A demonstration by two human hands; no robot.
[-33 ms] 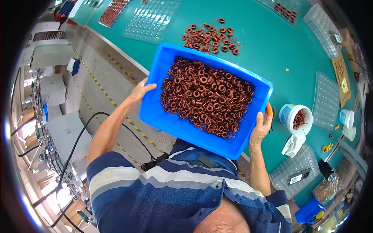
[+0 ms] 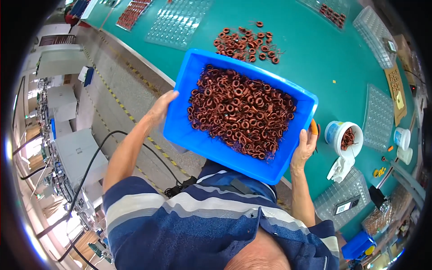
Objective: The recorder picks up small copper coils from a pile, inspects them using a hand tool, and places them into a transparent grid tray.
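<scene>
The short-sleeved shirt [image 2: 202, 225] is striped in navy, blue, white and grey.

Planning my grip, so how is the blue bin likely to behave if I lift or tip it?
The blue bin is probably heavy for its size, given its load of wire-wound rings. Its glossy sides look stiff but may feel slippery. If tipped, the loosely piled rings would likely slide, though their tangling might slow them.

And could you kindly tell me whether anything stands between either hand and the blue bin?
Nothing visible does: the left hand and right hand are at opposite ends of the blue bin, holding it. An orange item shows close beside the right hand, not visibly blocking it.
</scene>
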